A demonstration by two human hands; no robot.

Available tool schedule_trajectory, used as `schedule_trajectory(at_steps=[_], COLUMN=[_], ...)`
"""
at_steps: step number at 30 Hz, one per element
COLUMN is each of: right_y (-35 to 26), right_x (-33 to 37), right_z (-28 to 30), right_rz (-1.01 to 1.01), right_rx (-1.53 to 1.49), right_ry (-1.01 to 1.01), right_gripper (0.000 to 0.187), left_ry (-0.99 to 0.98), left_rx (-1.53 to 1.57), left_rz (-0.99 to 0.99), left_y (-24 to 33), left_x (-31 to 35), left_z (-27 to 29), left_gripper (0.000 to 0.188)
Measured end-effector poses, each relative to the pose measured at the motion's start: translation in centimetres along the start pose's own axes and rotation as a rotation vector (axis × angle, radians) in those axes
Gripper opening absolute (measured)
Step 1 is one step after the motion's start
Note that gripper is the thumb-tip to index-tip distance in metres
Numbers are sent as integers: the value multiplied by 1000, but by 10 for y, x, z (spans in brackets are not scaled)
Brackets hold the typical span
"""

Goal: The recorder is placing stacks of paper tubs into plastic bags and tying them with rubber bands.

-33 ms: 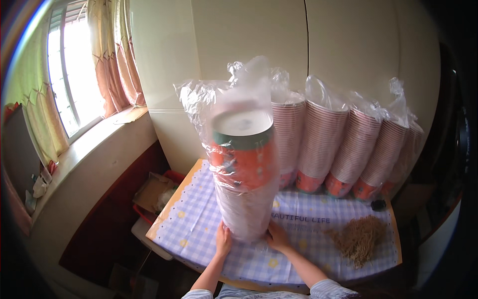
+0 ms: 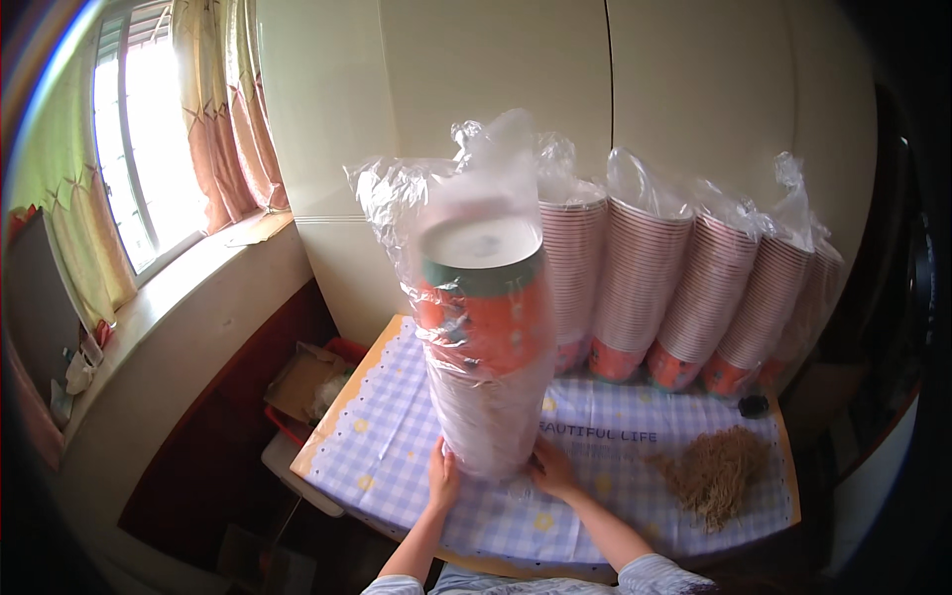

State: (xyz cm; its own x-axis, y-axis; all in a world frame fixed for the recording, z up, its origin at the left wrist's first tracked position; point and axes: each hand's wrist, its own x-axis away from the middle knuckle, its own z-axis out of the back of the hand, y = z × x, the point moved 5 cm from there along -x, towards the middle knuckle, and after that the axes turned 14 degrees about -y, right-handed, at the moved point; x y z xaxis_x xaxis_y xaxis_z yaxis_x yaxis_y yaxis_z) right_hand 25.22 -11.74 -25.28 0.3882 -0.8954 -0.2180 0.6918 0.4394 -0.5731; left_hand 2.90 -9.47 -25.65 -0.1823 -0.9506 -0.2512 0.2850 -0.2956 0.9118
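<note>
A tall stack of paper tubs (image 2: 483, 327), orange with a green band, stands upright in a clear plastic bag in front of me. The topmost tub shows its pale round bottom, and the bag's loose end (image 2: 397, 188) sticks up at the upper left. Low on the stack's left side, my left hand (image 2: 443, 478) is closed against the bag. My right hand (image 2: 552, 468) grips the opposite side at the same height, its fingertips partly hidden behind the plastic. The stack's lower end is just above or on the checked tablecloth; I cannot tell which.
Several more bagged tub stacks (image 2: 643, 288) lean in a row along the table's back right. A heap of tan string-like strands (image 2: 719, 476) lies at the right, with a small black object (image 2: 754, 408) behind it. Left of the table (image 2: 367, 436) sits a red crate (image 2: 288, 426) holding cardboard.
</note>
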Motion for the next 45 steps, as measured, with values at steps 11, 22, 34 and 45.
schedule_trajectory(at_steps=[11, 22, 34, 45], right_y=[-59, -83, -25, -23], right_x=[-86, -90, -83, -75], right_z=[153, 105, 43, 34], right_rz=[397, 427, 265, 231], right_rx=[-458, -554, -591, -646], right_ry=[593, 571, 404, 440], right_gripper=[72, 97, 97, 102], left_ry=[150, 119, 45, 12], left_rx=[322, 152, 261, 223], left_rz=[-422, -492, -417, -310], left_y=[158, 110, 34, -28], left_x=[-107, -103, -73, -66], left_z=[78, 40, 14, 1], left_gripper=[79, 74, 84, 81])
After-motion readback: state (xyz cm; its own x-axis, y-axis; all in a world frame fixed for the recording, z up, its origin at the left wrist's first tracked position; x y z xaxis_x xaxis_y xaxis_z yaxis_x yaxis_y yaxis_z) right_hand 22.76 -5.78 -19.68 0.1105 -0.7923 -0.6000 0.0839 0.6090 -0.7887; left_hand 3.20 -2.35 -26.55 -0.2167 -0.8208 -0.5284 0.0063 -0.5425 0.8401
